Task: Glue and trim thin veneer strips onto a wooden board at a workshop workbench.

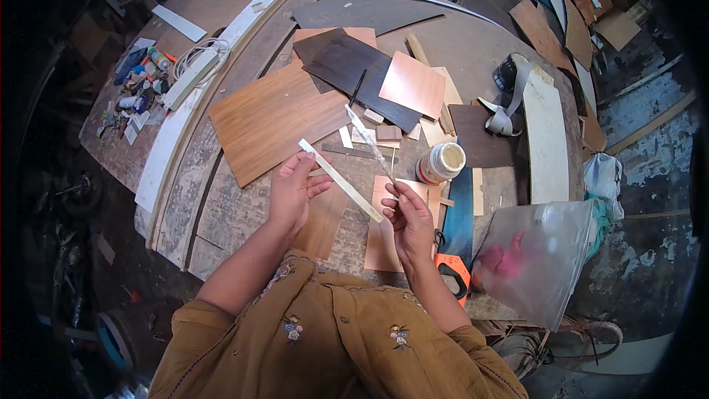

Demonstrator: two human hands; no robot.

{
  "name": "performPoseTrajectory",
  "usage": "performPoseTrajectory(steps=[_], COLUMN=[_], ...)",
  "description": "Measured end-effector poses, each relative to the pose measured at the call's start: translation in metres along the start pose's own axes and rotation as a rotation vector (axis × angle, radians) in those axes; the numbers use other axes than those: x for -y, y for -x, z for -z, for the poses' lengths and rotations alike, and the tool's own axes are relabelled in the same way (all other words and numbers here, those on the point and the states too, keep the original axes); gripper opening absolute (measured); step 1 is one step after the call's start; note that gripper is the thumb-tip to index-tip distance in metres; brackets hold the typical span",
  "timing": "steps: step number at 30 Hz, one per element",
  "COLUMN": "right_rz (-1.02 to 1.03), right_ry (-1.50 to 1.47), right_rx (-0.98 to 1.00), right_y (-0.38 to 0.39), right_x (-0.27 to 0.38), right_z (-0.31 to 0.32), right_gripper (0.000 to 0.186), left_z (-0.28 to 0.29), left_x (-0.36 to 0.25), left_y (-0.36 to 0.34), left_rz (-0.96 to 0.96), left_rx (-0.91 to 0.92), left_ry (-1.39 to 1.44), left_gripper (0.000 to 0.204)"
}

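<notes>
My left hand (295,188) pinches the upper end of a narrow pale strip (340,179), which slants down toward my right hand (408,218). My right hand grips a thin stick (369,140) coated in white, lumpy paste along its upper part. Just right of the stick stands an open white jar (443,162) of cream-coloured paste. Below my hands lie a light copper-toned panel (380,247) and a brown board (317,236). Above them are a large woodgrain board (258,125), a dark board (347,66) and small wooden offcuts (388,131).
An orange-handled saw (458,273), a plastic bag (539,258) and a roll with loose tape (508,74) are on the right. A white power strip with cable (188,81) and clustered small tools (140,81) lie at left. More sheet offcuts (546,44) pile at the back right.
</notes>
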State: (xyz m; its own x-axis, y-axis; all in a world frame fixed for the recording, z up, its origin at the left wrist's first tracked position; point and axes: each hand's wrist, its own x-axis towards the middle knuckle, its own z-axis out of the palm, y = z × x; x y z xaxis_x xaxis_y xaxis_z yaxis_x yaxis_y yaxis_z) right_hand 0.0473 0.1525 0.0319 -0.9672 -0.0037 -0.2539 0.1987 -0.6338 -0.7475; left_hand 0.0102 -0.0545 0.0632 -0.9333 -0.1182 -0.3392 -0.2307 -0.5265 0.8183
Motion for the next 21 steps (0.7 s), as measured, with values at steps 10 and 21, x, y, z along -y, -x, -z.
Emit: performPoseTrajectory(steps=[10, 21], right_rz=[-0.017, 0.048], right_ry=[0.131, 0.164], right_rx=[0.007, -0.036], right_y=[0.005, 0.001], right_x=[-0.016, -0.015], right_z=[-0.012, -0.012], right_gripper=[0.040, 0.027], left_z=[0.000, -0.005], left_x=[0.000, 0.004], left_y=[-0.002, 0.004], left_rz=[-0.005, 0.082], left_rx=[-0.015, 0.170], left_ry=[-0.031, 0.040], left_gripper=[0.019, 0.027])
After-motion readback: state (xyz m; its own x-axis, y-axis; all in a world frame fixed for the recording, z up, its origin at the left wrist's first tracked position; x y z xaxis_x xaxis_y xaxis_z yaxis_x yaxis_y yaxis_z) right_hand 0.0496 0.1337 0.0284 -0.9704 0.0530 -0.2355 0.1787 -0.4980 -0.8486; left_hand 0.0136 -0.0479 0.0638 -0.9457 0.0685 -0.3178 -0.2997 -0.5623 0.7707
